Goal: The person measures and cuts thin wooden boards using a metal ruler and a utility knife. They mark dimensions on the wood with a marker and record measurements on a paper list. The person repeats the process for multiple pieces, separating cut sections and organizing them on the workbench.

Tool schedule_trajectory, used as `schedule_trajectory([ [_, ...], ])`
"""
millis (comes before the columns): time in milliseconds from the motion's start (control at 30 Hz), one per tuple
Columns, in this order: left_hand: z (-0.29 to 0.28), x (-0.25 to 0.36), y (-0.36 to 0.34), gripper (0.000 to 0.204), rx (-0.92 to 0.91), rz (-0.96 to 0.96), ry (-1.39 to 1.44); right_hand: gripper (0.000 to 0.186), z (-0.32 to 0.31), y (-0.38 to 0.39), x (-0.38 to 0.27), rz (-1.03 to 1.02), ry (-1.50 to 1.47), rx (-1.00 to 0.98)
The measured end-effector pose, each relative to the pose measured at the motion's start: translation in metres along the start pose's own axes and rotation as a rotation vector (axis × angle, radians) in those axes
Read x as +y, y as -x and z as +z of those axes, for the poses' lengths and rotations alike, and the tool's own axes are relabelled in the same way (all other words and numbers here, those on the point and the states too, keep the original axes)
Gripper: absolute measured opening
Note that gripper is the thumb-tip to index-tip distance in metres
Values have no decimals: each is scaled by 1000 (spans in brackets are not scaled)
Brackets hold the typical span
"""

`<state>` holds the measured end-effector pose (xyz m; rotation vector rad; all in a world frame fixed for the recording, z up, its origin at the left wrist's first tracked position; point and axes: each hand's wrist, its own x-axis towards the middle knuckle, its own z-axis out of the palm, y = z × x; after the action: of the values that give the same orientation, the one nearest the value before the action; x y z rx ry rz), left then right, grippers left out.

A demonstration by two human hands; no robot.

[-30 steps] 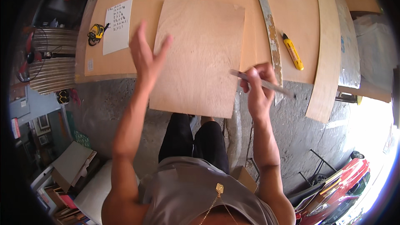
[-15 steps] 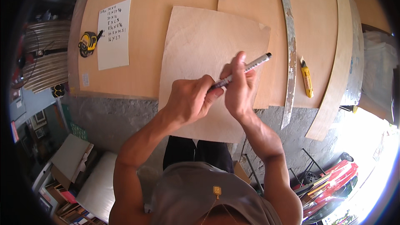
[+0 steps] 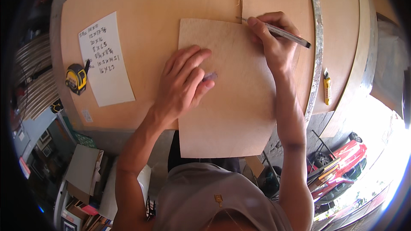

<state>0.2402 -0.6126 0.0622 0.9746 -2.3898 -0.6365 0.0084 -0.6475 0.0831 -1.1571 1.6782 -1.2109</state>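
A pale plywood panel (image 3: 227, 115) lies over larger plywood sheets, its near end overhanging toward me. My right hand (image 3: 278, 34) is closed around a slim silver-grey marker (image 3: 287, 35) near the panel's far right corner. The marker's thin tip points left, close to the panel's far edge; whether it touches wood I cannot tell. On the panel's left part rests my left hand (image 3: 182, 77), its thumb and fingers pinching a dark marker cap (image 3: 209, 76). To the left lie a white sheet with handwriting (image 3: 107, 60) and a yellow-black tape measure (image 3: 76, 79).
Right of the panel run a long, worn metal straightedge (image 3: 316, 55) and a yellow utility knife (image 3: 327, 87). Farther right lies a narrow wood strip (image 3: 349, 60). Boxes and books (image 3: 83, 171) stand at lower left. A red car (image 3: 342, 162) is at lower right.
The marker and its cap have come apart. My right hand has carried the marker to the panel's far edge; my left hand has moved onto the panel with the cap.
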Motion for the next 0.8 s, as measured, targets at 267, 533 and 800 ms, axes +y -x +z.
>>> schedule_trajectory([
  [267, -4, 5, 4, 32, -112, -71, -33, 26, 5, 3, 20, -258, -135, 1],
  [533, -4, 6, 5, 36, -138, -80, -49, 22, 3, 3, 16, -402, 160, -26],
  [800, -5, 4, 4, 37, -151, -53, -72, 21, 5, 3, 16, -511, 229, -73],
])
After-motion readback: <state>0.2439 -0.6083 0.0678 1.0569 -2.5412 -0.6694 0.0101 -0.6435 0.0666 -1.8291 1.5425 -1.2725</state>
